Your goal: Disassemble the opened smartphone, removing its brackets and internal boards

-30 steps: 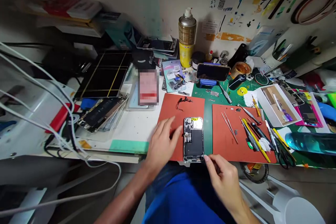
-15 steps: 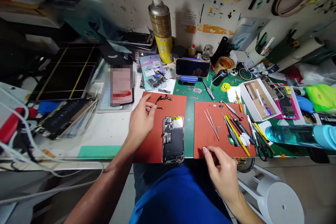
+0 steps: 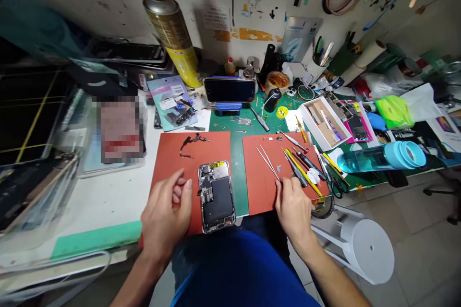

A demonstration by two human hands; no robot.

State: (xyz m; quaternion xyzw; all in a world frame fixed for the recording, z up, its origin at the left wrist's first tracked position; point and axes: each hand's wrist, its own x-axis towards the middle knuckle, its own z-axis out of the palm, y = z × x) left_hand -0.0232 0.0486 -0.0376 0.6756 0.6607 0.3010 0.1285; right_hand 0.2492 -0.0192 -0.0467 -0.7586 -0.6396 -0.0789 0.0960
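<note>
An opened smartphone (image 3: 218, 196), its black battery and circuit boards exposed, lies on the left red-brown mat (image 3: 165, 153). Just left of it hovers my left hand (image 3: 167, 206), fingers loosely curled, thumb apart, nothing visible in it. A thin black flex cable (image 3: 187, 145) rests on the mat above the phone. My right hand (image 3: 295, 208) pinches the joined end of metal tweezers (image 3: 268, 163) at the lower part of the right mat (image 3: 255, 192). The tweezers' tips point away from me and lie near the mat's surface.
Screwdrivers, a yellow-handled tool (image 3: 306, 175) and scissors (image 3: 338, 186) lie right of the tweezers. Behind stand a phone on a blue holder (image 3: 229, 105) and a spray can (image 3: 175, 33). A white box (image 3: 324, 122) and a blue bottle (image 3: 382, 157) are at the right.
My left hand has left the flex cable and come down beside the opened phone. My right hand has moved up onto the tweezers and closed on their end. The view has turned right.
</note>
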